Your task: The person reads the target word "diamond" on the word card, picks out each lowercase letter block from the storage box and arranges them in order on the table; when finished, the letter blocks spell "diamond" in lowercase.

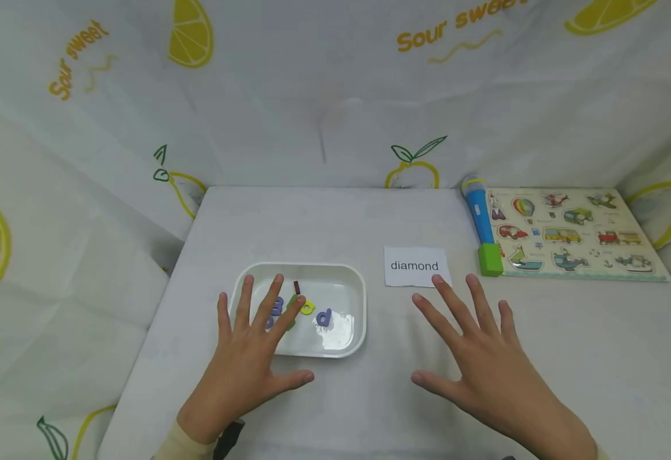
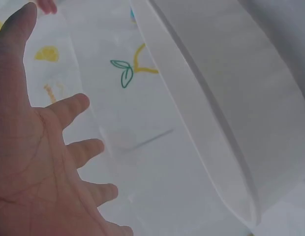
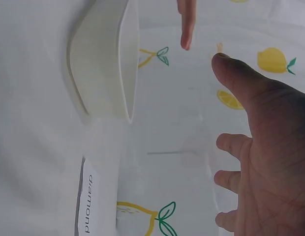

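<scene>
Left hand (image 1: pixel 246 358) spread wide over the white tray (image 1: pixel 347 291) of lowercase letters (image 1: pixel 324 317); right hand (image 1: pixel 487 361), splayed too, by the near edge of the "diamond" card (image 1: pixel 413 267).

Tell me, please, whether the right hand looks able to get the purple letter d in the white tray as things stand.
Probably yes: the right hand holds nothing, and the purple letter d lies uncovered in the open white tray. The hand may only need to pass over the tray's wall.
</scene>
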Demonstrator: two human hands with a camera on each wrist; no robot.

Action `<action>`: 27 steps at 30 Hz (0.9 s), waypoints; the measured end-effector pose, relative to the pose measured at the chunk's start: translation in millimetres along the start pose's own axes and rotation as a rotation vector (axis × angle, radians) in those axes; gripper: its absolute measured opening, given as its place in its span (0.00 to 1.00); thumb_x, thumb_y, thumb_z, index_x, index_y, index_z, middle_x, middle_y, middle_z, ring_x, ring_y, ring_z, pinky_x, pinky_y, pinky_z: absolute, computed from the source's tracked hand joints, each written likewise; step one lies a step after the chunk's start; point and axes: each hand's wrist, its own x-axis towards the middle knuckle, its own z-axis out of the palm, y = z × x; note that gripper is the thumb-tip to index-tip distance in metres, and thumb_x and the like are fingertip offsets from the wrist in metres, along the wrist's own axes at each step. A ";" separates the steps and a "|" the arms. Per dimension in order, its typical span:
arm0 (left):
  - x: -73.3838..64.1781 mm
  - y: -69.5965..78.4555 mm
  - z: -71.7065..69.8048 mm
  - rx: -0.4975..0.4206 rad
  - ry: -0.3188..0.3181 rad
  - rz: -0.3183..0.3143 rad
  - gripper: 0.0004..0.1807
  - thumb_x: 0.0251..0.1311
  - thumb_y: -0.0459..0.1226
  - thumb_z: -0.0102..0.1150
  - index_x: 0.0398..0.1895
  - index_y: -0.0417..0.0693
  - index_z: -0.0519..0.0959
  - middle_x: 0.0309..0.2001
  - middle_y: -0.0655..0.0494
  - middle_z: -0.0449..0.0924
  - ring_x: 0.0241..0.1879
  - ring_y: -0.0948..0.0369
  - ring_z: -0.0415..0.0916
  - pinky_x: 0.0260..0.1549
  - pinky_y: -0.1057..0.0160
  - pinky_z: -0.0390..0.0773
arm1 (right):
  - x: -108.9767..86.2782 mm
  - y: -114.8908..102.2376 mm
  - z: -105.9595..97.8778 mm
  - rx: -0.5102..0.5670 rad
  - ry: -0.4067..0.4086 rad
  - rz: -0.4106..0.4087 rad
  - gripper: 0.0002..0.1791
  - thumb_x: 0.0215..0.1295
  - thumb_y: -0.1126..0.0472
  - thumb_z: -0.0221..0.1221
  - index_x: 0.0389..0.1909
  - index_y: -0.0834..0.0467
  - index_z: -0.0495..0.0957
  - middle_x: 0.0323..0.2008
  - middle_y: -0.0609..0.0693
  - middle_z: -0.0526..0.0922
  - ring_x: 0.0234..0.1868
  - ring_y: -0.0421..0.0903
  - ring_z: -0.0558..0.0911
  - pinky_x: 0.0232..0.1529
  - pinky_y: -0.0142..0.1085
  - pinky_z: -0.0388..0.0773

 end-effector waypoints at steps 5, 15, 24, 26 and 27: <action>0.9 -9.9 3.6 -0.007 -0.011 -0.025 0.60 0.43 0.74 0.66 0.80 0.64 0.58 0.82 0.51 0.37 0.78 0.37 0.30 0.64 0.24 0.35 | 6.1 -4.7 0.3 0.012 -0.051 -0.001 0.55 0.58 0.24 0.59 0.82 0.39 0.49 0.82 0.45 0.35 0.79 0.59 0.30 0.66 0.74 0.35; -9.1 -71.9 27.0 -0.125 -0.045 -0.116 0.55 0.49 0.63 0.73 0.79 0.57 0.60 0.82 0.49 0.38 0.78 0.39 0.33 0.66 0.29 0.47 | 21.2 -14.7 13.5 0.114 -0.062 -0.092 0.49 0.63 0.33 0.63 0.81 0.38 0.52 0.81 0.41 0.43 0.80 0.57 0.41 0.70 0.65 0.52; -24.9 -112.3 56.7 -0.401 -0.071 -0.157 0.58 0.52 0.49 0.77 0.82 0.52 0.51 0.82 0.54 0.38 0.78 0.44 0.44 0.63 0.34 0.63 | 52.2 -21.0 32.2 0.362 -0.019 -0.218 0.42 0.65 0.44 0.67 0.78 0.40 0.60 0.78 0.41 0.56 0.77 0.50 0.58 0.61 0.51 0.73; -25.7 -113.6 58.7 -0.447 -0.082 -0.168 0.59 0.53 0.48 0.77 0.83 0.51 0.49 0.82 0.55 0.37 0.76 0.43 0.48 0.61 0.35 0.66 | 62.4 -21.4 36.6 0.433 -0.016 -0.248 0.41 0.65 0.47 0.68 0.77 0.43 0.63 0.77 0.41 0.59 0.75 0.48 0.61 0.63 0.49 0.72; -26.2 -114.6 60.0 -0.460 -0.086 -0.177 0.59 0.54 0.48 0.76 0.83 0.52 0.48 0.82 0.57 0.35 0.76 0.42 0.50 0.61 0.35 0.67 | 67.6 -22.0 39.1 0.467 -0.013 -0.262 0.40 0.65 0.49 0.68 0.76 0.44 0.64 0.76 0.42 0.61 0.74 0.47 0.63 0.64 0.49 0.71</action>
